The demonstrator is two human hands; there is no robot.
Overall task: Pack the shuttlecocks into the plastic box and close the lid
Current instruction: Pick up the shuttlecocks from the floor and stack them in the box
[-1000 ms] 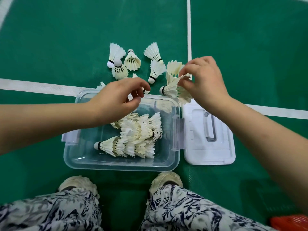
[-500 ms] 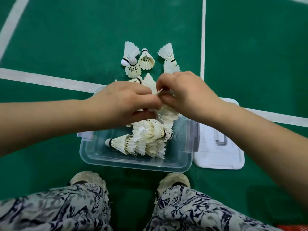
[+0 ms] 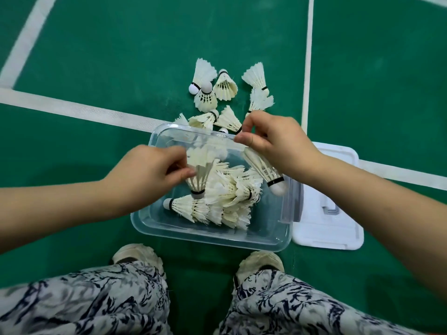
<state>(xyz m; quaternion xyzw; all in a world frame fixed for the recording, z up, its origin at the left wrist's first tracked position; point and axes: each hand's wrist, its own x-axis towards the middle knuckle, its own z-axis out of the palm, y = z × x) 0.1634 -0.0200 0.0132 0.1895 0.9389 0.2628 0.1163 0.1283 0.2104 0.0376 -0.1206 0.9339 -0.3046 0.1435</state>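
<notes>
A clear plastic box (image 3: 263, 240) sits on the green floor with several white feather shuttlecocks (image 3: 225, 204) lying inside. My left hand (image 3: 147, 172) is over the box's left half, fingers closed on the feathers of a shuttlecock (image 3: 199, 176) whose cork points down. My right hand (image 3: 278, 141) is over the box's far right corner and grips another shuttlecock (image 3: 262, 169) by its feathers, cork pointing down to the right. Several loose shuttlecocks (image 3: 217, 93) lie on the floor beyond the box. The white lid (image 3: 338, 235) lies flat to the right of the box.
White court lines (image 3: 72, 108) cross the green floor behind the box, and a thinner one (image 3: 308, 56) runs away from me. My shoes (image 3: 135, 253) and patterned trouser legs (image 3: 96, 301) are just in front of the box.
My hands were together over the box's far edge; now they have come apart, each holding a shuttlecock over the box. A second ago both reached toward the loose pile.
</notes>
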